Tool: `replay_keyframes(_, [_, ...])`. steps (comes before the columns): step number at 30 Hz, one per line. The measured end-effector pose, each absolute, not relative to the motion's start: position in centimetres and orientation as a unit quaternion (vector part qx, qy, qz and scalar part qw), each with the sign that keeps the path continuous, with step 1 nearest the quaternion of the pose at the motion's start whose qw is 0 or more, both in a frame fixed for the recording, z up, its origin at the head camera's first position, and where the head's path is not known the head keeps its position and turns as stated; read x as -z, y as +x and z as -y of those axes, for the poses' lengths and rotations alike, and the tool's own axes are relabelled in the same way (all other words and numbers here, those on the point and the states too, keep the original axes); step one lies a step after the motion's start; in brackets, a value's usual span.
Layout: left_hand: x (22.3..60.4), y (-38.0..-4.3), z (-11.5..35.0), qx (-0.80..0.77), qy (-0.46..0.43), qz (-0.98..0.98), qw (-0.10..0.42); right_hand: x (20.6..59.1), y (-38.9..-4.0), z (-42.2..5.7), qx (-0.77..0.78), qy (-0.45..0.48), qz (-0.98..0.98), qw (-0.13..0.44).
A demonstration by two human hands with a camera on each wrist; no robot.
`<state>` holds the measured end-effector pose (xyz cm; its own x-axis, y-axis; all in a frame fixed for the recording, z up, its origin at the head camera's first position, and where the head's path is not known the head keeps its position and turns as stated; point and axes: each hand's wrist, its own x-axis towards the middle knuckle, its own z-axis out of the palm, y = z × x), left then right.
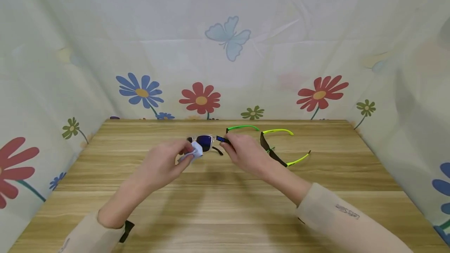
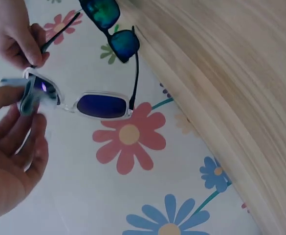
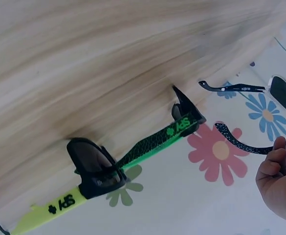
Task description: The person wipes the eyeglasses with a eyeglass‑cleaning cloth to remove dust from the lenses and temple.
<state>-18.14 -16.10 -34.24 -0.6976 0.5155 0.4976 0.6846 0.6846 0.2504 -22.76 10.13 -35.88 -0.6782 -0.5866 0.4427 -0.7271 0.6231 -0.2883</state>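
Note:
Sunglasses (image 1: 204, 143) with a clear frame, blue lenses and dark temple arms are held up over the wooden table (image 1: 211, 214). My right hand (image 1: 249, 153) pinches one temple arm (image 3: 245, 147) between thumb and fingers; the other arm sticks out free. A folded light blue cloth (image 1: 197, 150) is pinched in my left hand (image 1: 165, 163). In the left wrist view the cloth (image 2: 30, 95) covers part of one lens, while the other lens (image 2: 102, 105) shows bare.
To the right lie sunglasses with yellow-green arms (image 1: 299, 159) and, just behind, a pair with green arms (image 1: 246, 126). Both stand close to my right hand. A flower-patterned curtain (image 1: 228, 69) surrounds the table at the back and sides.

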Motion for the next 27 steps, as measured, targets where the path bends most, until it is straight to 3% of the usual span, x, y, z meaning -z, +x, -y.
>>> replay_keyframes(6, [34.4,-18.4,15.3,0.222,-0.311,0.886,0.261,35.7,-22.0,-10.6,-0.216,0.383,0.883,0.163])
replay_keyframes(17, [34.8,-18.3,13.7,0.244,-0.314,0.879,0.263,35.6,-20.8,-11.4,-0.207,0.405,0.866,0.208])
replay_keyframes(27, [34.5,-18.2,12.5,0.278,-0.341,0.858,0.266,35.3,-20.4,-12.0,-0.203,0.412,0.862,0.215])
